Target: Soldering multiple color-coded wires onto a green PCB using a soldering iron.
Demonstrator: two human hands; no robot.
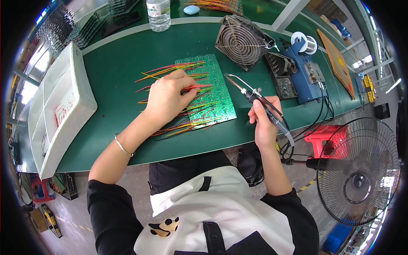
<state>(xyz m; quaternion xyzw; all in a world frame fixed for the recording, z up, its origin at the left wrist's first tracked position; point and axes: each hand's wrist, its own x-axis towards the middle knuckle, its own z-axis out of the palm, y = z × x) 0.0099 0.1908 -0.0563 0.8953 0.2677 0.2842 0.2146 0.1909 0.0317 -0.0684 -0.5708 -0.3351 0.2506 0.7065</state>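
Observation:
A green circuit board panel (224,104) lies on the green table, with rows of red, yellow and black wires (163,70) reaching over it from its left side. Above the middle of the board, my left hand (170,97) pinches a red wire (202,87) between thumb and fingers; its palm hides part of the wires beneath. To the right of the board, my right hand (267,123) is closed around a soldering iron (276,120) with a thin curved metal feed tube. The iron's tip points up and left, apart from the board.
A white foam tray (80,91) with compartments stands at the left. Behind the board are a water bottle (159,16) and a square metal-grilled fan (242,42). A blue soldering station (302,76) with solder spools sits at right, cables trailing. A floor fan (359,172) stands beyond the table's edge.

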